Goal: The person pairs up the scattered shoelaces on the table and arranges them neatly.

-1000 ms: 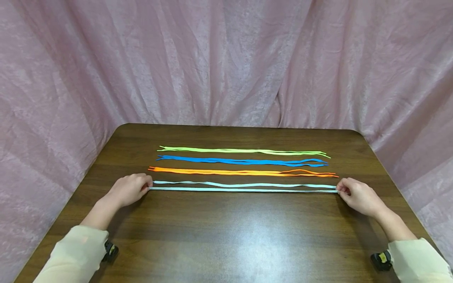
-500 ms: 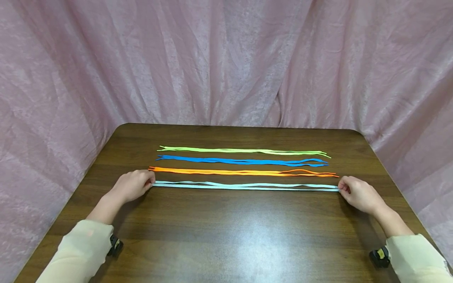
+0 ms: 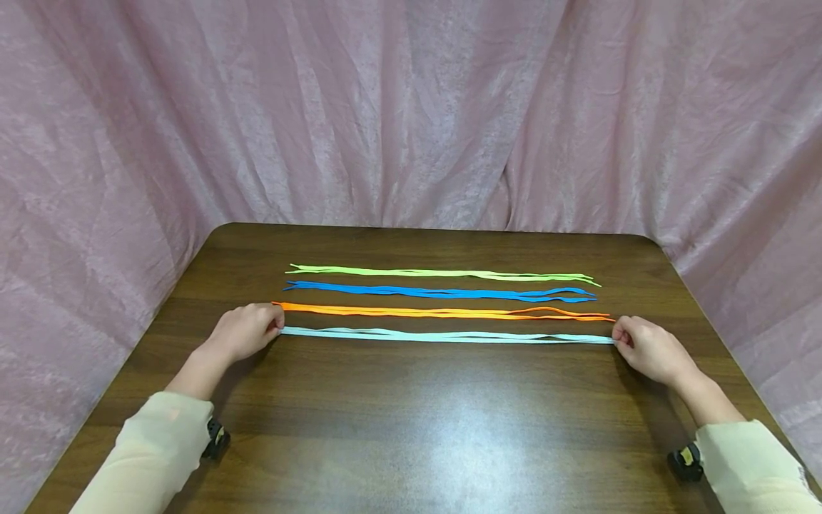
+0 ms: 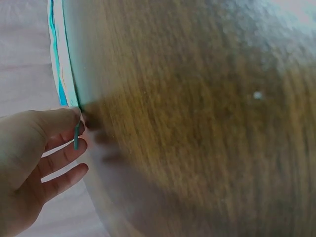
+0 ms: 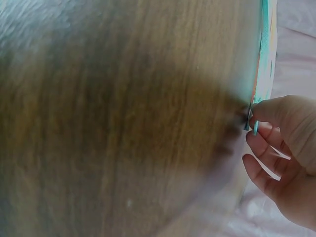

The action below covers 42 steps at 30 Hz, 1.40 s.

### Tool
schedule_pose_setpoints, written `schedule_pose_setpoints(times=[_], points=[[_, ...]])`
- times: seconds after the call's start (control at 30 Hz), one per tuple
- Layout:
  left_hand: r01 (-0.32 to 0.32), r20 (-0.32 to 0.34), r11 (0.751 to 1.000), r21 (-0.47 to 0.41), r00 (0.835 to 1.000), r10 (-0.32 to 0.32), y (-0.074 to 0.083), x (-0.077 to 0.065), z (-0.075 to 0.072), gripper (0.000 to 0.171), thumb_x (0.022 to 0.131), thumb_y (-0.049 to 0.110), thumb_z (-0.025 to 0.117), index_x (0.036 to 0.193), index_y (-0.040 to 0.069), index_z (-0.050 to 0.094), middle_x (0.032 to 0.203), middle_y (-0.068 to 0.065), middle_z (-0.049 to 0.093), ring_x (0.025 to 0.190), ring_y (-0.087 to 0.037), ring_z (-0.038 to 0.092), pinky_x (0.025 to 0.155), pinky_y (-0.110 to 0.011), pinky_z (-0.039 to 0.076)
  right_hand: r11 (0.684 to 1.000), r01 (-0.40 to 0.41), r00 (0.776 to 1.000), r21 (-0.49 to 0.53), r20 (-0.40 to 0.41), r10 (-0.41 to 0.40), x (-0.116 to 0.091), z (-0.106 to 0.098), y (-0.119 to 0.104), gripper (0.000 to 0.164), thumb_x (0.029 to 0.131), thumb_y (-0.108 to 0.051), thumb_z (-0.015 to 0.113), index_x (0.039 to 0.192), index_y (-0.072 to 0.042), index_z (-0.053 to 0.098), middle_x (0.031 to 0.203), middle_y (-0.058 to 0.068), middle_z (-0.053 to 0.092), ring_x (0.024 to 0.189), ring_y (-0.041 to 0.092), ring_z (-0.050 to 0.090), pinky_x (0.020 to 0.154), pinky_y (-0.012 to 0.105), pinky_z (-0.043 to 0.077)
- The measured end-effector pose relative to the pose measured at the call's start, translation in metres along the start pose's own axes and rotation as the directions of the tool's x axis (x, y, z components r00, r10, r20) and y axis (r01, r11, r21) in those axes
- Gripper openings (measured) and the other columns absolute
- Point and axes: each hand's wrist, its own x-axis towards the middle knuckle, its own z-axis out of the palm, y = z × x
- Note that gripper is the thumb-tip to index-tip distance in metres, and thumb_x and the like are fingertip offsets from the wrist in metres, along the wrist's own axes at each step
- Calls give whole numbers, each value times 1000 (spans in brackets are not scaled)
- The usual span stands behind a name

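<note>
A pale mint shoelace (image 3: 443, 340), its strands side by side, stretches across the table in the head view. My left hand (image 3: 241, 332) pinches its left end between thumb and forefinger; in the left wrist view a short lace tip (image 4: 76, 137) pokes out below the thumb. At the other end my right hand (image 3: 651, 350) pinches the lace the same way, with a small tip (image 5: 256, 128) showing in the right wrist view. Just beyond lies an orange shoelace (image 3: 398, 311), its left tips close to my left fingers.
Farther back, a blue shoelace (image 3: 411, 292) and a lime green shoelace (image 3: 411, 273) lie roughly parallel to the orange one. All are on a brown wooden table (image 3: 359, 414) with rounded far corners. Pink curtains (image 3: 411, 114) hang behind and at both sides.
Both hands have shifted slightly away from me, bringing the mint shoelace nearer the orange one. Its two strands, apart at first, now lie close together. The other laces look unmoved.
</note>
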Motion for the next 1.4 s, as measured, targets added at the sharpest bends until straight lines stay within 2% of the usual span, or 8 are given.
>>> schedule_pose_setpoints(times=[0.5, 1.0, 1.2, 1.4], points=[[11, 11, 1000, -7, 1000, -11, 0, 3, 3, 11, 81, 15, 65, 75, 20, 58, 66, 6, 49, 62, -15, 48, 49, -34, 37, 1000, 3, 1000, 2, -5, -3, 0, 3, -1, 23, 64, 3, 68, 71, -15, 55, 68, -6, 47, 61, 6, 43, 52, 26, 36], [-11, -40, 1000, -4, 999, 10, -2, 0, 5, 12, 76, 14, 71, 77, 17, 59, 71, 5, 49, 66, -14, 47, 54, -32, 39, 1000, -7, 1000, 9, 12, 7, 0, 2, -4, 24, 65, 1, 72, 75, -14, 58, 71, -5, 49, 64, 10, 47, 55, 28, 39], [-11, -65, 1000, -7, 998, 11, 0, -2, 4, 12, 77, 14, 71, 76, 18, 59, 71, 5, 50, 66, -13, 48, 54, -32, 39, 1000, -17, 1000, 0, -22, 17, 4, 1, -8, 18, 69, -2, 70, 77, -14, 60, 71, -5, 51, 64, 9, 49, 54, 29, 41], [-20, -87, 1000, -5, 996, 20, 7, 3, 3, 14, 78, 15, 68, 72, 20, 56, 71, 6, 48, 64, -13, 47, 53, -32, 38, 1000, -27, 999, 8, -27, 28, 13, 0, -18, 9, 74, -6, 65, 77, -12, 59, 71, -7, 50, 63, 7, 47, 52, 27, 38]])
